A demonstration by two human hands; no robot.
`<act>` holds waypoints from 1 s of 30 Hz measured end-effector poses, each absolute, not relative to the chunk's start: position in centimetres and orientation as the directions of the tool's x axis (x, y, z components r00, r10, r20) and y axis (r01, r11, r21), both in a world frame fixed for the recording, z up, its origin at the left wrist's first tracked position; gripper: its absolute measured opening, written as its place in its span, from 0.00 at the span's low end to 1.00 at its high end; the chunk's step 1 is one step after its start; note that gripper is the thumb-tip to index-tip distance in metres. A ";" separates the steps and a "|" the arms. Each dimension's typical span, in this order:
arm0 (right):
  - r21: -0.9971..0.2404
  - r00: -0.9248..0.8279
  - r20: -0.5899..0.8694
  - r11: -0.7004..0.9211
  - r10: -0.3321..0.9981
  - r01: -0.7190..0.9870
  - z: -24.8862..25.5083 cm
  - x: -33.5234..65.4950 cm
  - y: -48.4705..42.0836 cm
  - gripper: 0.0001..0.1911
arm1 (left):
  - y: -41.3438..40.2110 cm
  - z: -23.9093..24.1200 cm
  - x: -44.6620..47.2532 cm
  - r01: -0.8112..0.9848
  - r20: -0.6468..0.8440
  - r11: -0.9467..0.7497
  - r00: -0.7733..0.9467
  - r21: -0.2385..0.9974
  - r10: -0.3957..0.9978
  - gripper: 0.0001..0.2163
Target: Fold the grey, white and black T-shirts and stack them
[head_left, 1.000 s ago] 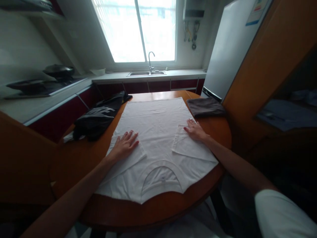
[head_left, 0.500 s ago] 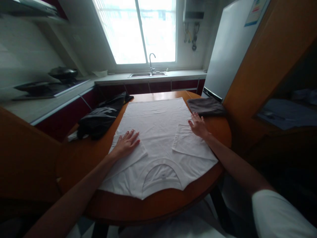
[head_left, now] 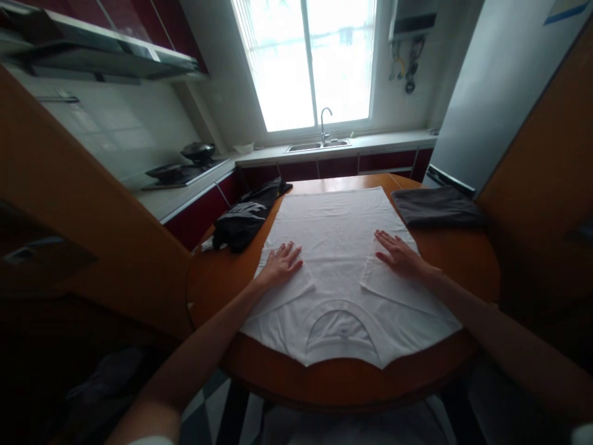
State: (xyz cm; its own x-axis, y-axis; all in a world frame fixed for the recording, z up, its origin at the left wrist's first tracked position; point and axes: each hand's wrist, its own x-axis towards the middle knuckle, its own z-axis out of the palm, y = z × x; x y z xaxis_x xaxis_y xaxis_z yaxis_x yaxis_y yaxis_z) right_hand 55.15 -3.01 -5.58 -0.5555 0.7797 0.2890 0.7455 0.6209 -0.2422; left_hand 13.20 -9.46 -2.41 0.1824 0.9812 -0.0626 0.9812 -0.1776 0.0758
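Note:
A white T-shirt [head_left: 336,247] lies spread on the round wooden table [head_left: 343,386], its collar toward me and its hem at the far side. Both sleeves are folded inward over the body of the shirt. My left hand [head_left: 280,264] rests flat on the left folded sleeve, fingers spread. On the right folded sleeve, near its upper edge, my right hand [head_left: 401,254] lies flat with the fingers stretched out. Neither hand grips the cloth.
Dark garments with white lettering [head_left: 250,216] lie at the table's left edge. A folded grey cloth [head_left: 438,207] lies at the far right, near the fridge [head_left: 504,80]. Beyond the table are a counter with a sink [head_left: 303,147] and a stove with pans [head_left: 197,151].
My right hand has moved inward from the shirt's right edge onto the folded sleeve. My left hand stays on the left sleeve. The camera view has turned left.

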 end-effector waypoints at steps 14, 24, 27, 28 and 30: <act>-0.208 -0.721 0.169 0.740 0.671 0.640 -4.5 54.0 -5.2 0.46 | -9.6 -2.0 13.5 0.981 -0.065 -0.179 0.184 0.078 0.981 0.30; -0.229 -0.723 0.161 0.738 0.672 0.635 -3.4 53.8 -5.9 0.48 | -9.1 -2.7 13.2 0.981 -0.048 -0.181 0.185 0.076 0.982 0.31; -0.245 -0.713 0.222 0.746 0.665 0.619 -2.9 53.9 -5.9 0.47 | -9.0 -2.8 13.1 0.981 -0.046 -0.183 0.186 0.064 0.981 0.31; -0.253 -0.714 0.218 0.745 0.665 0.617 -2.8 54.0 -5.9 0.48 | -9.0 -2.8 13.1 0.981 -0.045 -0.185 0.187 0.060 0.981 0.31; -0.269 -0.729 0.177 0.745 0.662 0.611 -2.8 54.2 -5.7 0.48 | -9.0 -2.8 13.0 0.981 -0.042 -0.186 0.189 0.058 0.981 0.30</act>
State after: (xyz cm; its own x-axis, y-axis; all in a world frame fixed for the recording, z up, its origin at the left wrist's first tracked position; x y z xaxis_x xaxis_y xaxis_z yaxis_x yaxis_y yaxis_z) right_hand 54.25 -5.69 -2.77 -0.7285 0.6617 0.1773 0.6108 0.7446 -0.2693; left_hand 13.04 -9.01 -2.79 0.1888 0.9811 -0.0417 0.9808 -0.1863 0.0577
